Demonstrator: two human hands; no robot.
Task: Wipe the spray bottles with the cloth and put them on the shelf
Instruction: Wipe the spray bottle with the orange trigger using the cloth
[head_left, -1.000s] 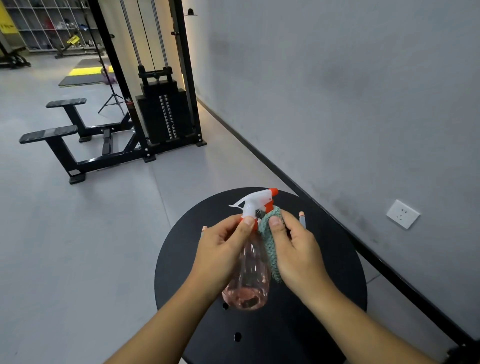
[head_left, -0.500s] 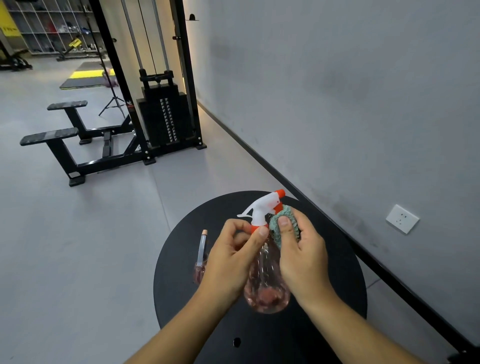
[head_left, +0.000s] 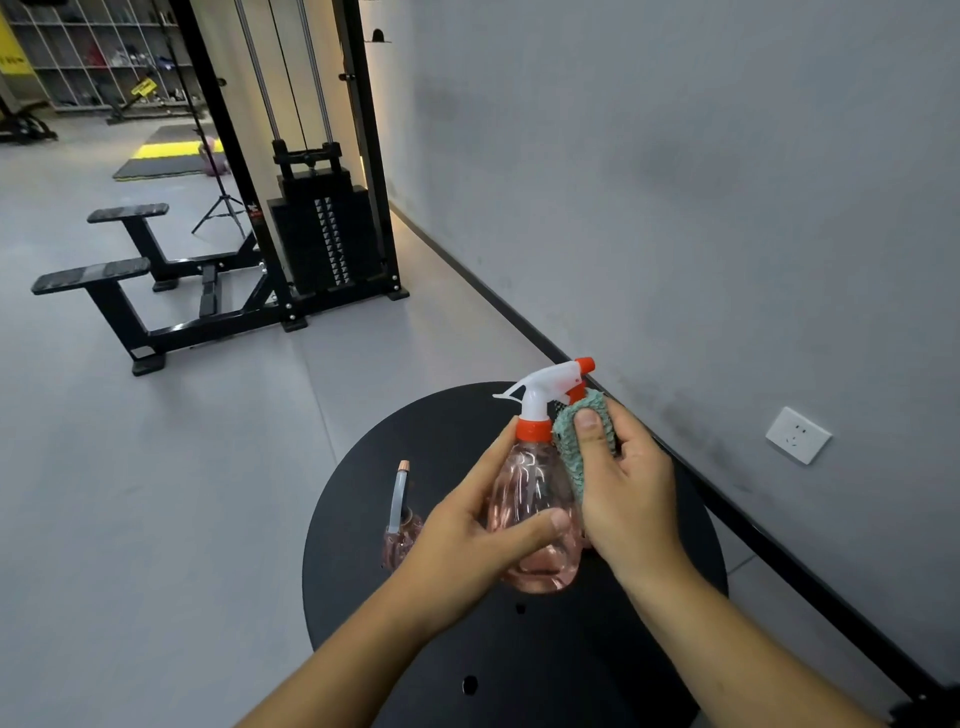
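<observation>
Round black table (head_left: 374, 587), grey gym floor (head_left: 156, 493)

spray bottle (head_left: 530, 499) above the table (head_left: 363, 571), between my hands: left hand (head_left: 467, 540) left, cloth (head_left: 576, 447) and right hand (head_left: 628, 493) right; second bottle (head_left: 399, 525) on the table, further left.

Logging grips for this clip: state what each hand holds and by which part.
Left hand grips the pink spray bottle round its body. Right hand pinches the green cloth against the bottle's shoulder.
</observation>
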